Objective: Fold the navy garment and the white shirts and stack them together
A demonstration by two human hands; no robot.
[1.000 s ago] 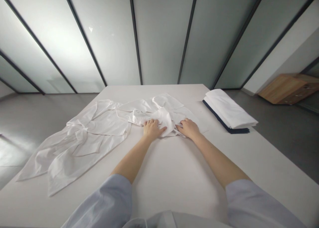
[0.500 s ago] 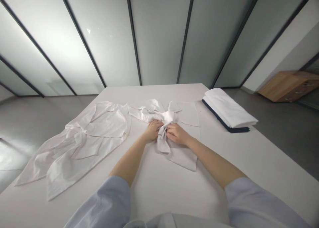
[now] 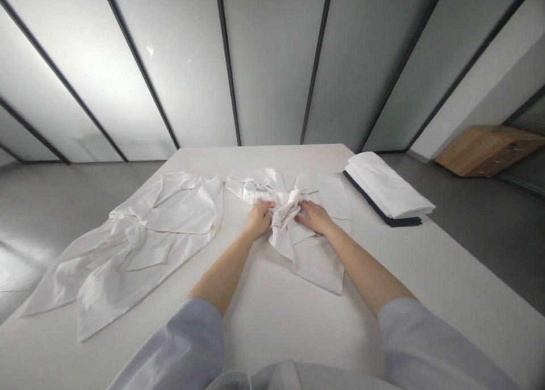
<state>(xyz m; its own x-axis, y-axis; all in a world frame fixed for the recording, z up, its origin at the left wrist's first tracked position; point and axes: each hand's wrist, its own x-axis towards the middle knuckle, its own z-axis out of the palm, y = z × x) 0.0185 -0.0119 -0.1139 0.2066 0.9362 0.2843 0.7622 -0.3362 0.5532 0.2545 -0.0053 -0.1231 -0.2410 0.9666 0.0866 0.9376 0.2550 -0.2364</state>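
A white cloth garment (image 3: 317,262) lies bunched in front of me, with a thick knot (image 3: 286,208) at its middle and loose folds around it. My left hand (image 3: 259,218) is at the knot's left side, fingers bent into the cloth and fingertips partly hidden. From the right side, my right hand (image 3: 314,216) grips the fabric by the knot, its fingertips tucked under a fold. Gathered, ruffled cloth shows just beyond my left hand. Whether the garment is an apron or another piece of clothing I cannot tell.
A second white garment (image 3: 179,214), knotted at its middle, is spread on the left of the white table (image 3: 264,333). Folded white cloth (image 3: 385,183) rests on folded dark navy cloth (image 3: 402,222) at the right edge. Beyond stand frosted panels (image 3: 272,66) and a wooden cabinet (image 3: 472,149).
My right hand has shifted slightly right and away from me, and the hands are farther apart. The knot looks fuller and wider, with its hanging end spread out more.
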